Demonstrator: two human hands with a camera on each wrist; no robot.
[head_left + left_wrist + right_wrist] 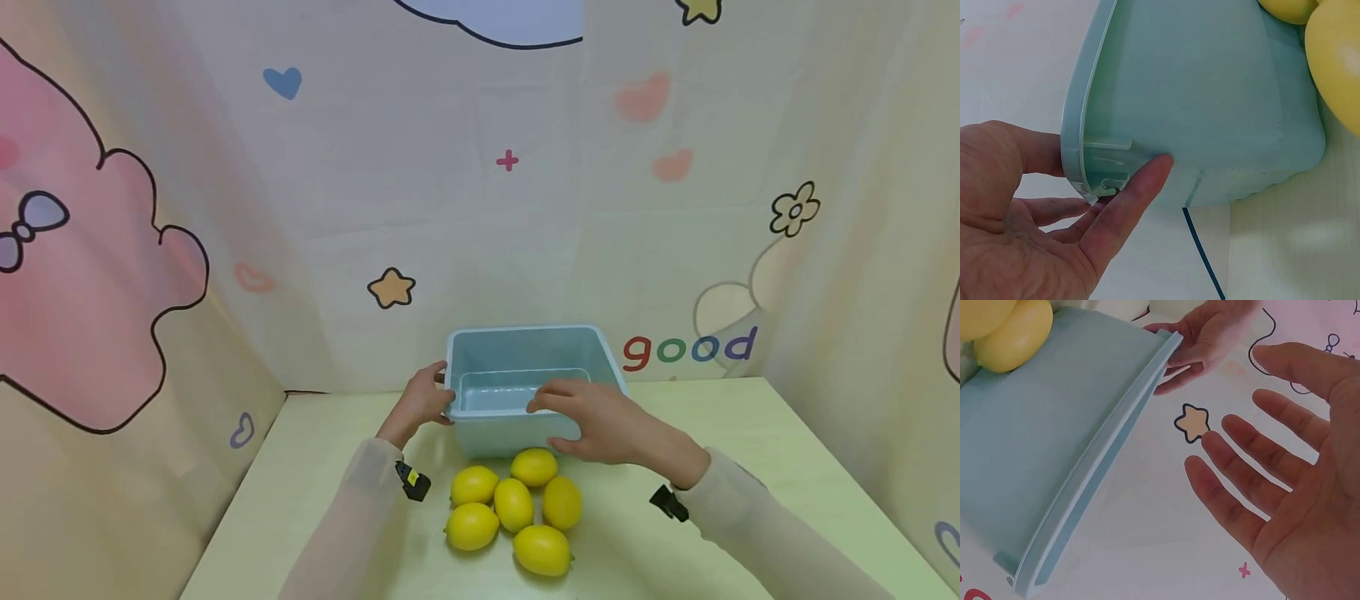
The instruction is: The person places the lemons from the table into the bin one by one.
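1. Head view: your left hand (422,398) grips the left rim of the blue bin (495,435) on the desk (750,425); your right hand (607,421) hovers by its front rim, six lemons (513,505) clustered just in front.
2. Left wrist: there, your digits straddle the bin's corner.
3. Right wrist: your right hand's fingers spread, apart from the bin.

Head view: right hand (603,421) blocks part of the blue bin (491,436), front side. Both sleeves (341,525) run off the bottom edge. Left wrist: lemons (1340,62) cropped; one fingertip of left hand (1047,250) behind rim. Right wrist: bin cropped left.
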